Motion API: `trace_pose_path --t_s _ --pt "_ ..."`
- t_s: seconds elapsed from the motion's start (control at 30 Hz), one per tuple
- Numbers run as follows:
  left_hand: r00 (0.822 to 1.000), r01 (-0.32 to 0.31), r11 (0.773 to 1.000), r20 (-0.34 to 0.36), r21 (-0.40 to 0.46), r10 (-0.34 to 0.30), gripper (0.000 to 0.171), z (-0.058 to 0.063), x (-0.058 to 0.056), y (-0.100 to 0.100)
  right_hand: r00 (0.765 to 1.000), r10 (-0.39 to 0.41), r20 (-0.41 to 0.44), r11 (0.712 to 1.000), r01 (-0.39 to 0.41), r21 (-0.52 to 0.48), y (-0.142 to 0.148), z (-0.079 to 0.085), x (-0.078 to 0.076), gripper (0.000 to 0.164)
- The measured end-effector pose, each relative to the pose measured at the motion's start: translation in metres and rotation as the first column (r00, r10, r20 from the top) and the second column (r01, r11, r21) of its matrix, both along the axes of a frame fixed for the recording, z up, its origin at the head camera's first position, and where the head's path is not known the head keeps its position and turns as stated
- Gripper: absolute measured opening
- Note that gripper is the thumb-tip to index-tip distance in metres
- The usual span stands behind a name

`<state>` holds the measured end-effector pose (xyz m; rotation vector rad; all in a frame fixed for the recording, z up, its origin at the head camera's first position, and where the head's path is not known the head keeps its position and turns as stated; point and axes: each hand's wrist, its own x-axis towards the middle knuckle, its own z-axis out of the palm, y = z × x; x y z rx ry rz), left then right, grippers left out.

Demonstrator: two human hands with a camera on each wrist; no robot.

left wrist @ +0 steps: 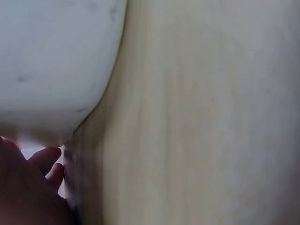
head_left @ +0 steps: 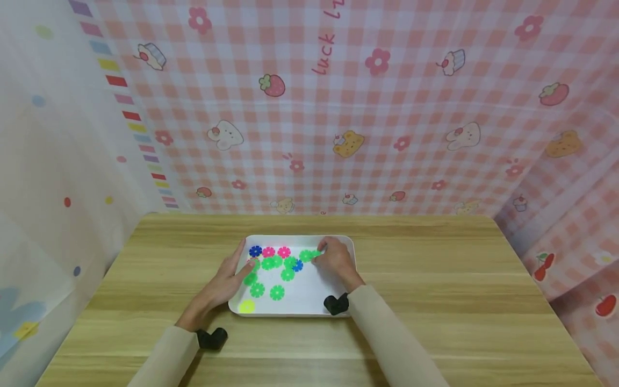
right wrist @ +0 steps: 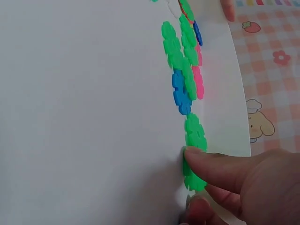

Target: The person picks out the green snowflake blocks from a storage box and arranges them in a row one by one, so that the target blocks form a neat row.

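A white tray (head_left: 316,293) lies on the table with several notched snowflake discs in it. My left hand (head_left: 223,279) holds the tray's left side, thumb reaching over the rim beside a green disc (head_left: 250,278) and fingers along the outside. In the left wrist view that hand (left wrist: 30,183) is partly in frame by the tray (left wrist: 56,61). Inside the tray's right part, my right hand (head_left: 336,260) pinches a green snowflake disc (right wrist: 191,171) between thumb and fingers. Right behind it, another green disc (right wrist: 195,130) overlaps it in the right wrist view.
Among the other discs are pink ones (head_left: 284,251), a dark blue one (head_left: 255,251), a lighter blue one (head_left: 299,266) and a yellow one (head_left: 247,306) in the near left corner. Around the tray runs the wooden tabletop (head_left: 435,279), backed by a checked cloth (head_left: 309,118).
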<state>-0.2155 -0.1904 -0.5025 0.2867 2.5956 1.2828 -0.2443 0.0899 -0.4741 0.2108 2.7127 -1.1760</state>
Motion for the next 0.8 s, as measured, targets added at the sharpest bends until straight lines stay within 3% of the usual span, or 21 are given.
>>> trace_pose_path --t_s 0.53,0.8 --pt "1.000 -0.001 1.000 -0.001 0.004 0.001 0.075 -0.001 0.000 -0.001 0.999 -0.026 -0.036 0.999 0.026 -0.022 0.004 0.002 0.002 0.012" --pt "1.000 -0.006 1.000 0.020 0.001 0.006 0.073 0.002 0.001 -0.001 0.998 -0.050 -0.033 0.994 0.047 -0.101 0.014 0.019 0.005 0.013"
